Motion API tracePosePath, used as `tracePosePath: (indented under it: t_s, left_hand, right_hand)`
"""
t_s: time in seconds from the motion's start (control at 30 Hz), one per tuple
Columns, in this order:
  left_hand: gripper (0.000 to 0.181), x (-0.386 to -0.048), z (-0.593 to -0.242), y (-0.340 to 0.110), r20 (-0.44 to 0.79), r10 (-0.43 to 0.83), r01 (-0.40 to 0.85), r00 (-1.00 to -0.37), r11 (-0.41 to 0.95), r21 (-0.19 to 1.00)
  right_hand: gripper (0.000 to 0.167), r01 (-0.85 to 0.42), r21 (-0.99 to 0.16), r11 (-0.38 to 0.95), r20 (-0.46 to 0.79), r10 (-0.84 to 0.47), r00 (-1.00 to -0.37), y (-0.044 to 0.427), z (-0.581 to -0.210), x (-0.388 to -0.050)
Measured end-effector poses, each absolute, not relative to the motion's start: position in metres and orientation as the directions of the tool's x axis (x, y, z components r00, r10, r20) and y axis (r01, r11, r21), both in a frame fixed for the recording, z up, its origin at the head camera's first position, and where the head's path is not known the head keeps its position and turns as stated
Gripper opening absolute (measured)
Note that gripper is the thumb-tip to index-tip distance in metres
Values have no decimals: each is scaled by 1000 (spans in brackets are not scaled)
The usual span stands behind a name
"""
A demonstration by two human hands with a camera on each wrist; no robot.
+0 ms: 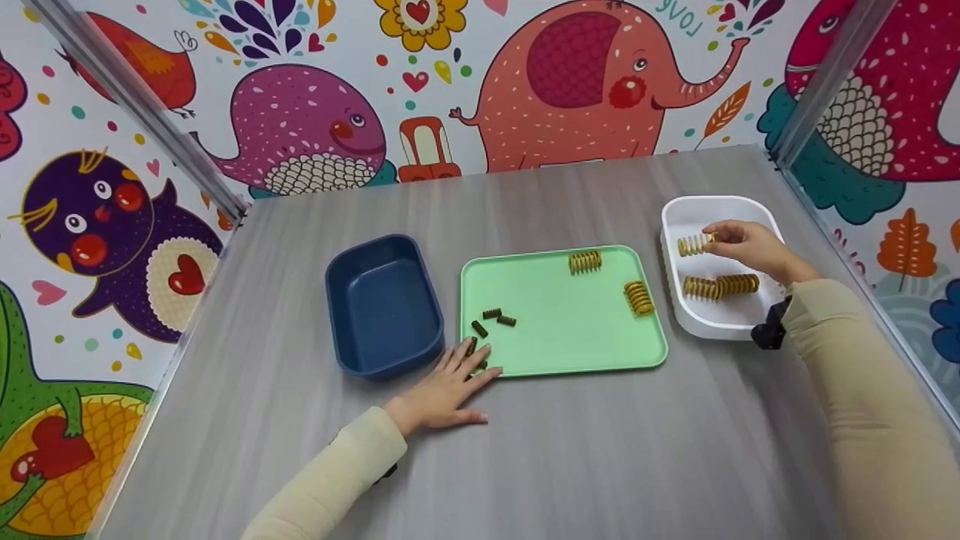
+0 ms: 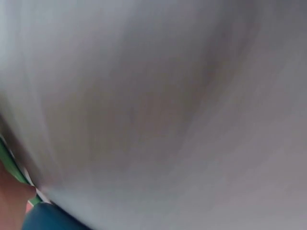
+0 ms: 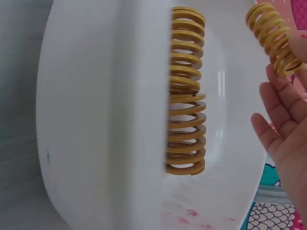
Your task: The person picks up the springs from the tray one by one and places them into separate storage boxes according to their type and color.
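Note:
My right hand (image 1: 746, 244) pinches a yellow coil spring (image 1: 694, 244) over the white bin (image 1: 679, 324). Two more yellow springs (image 3: 186, 134) lie end to end in that bin, seen close in the right wrist view. On the green tray (image 1: 555, 322), two yellow springs (image 1: 585, 262) sit near the top and right edges. Several small dark springs (image 1: 492, 313) lie toward the tray's left side. My left hand (image 1: 442, 394) has its fingers spread at the tray's lower left corner, partly covering some small springs. The left wrist view shows mostly blurred tabletop.
A dark blue bin (image 1: 386, 307) with nothing in it stands left of the tray, close to my left hand. The grey table (image 1: 570, 457) is bordered by brightly printed panels (image 1: 420, 82) and metal posts (image 1: 161, 120).

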State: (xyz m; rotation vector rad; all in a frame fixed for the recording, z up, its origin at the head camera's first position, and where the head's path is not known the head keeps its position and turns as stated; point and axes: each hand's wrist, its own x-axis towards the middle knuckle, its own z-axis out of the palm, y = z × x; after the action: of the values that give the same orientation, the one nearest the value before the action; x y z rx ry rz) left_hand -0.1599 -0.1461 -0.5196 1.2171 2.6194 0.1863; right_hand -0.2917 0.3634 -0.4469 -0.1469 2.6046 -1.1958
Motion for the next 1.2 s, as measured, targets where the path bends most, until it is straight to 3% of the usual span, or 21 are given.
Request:
tracePosePath:
  t_s: [0.33,0.87,1.2]
  left_hand:
    - [72,-160,-523,-145,-170,759,728,-629,651,215]
    - [71,-160,-520,-145,-146,773,736,-617,633,241]
    - [72,-160,-521,-145,-133,775,738,-618,630,242]
  right_hand:
    - [53,54,-727,684,-238,-177,-955,361,-457,-300]
    - [51,128,-690,712,-385,-212,-898,356,-468,-303]
    - [45,31,-650,759,-341,-255,-905,360,-470,-302]
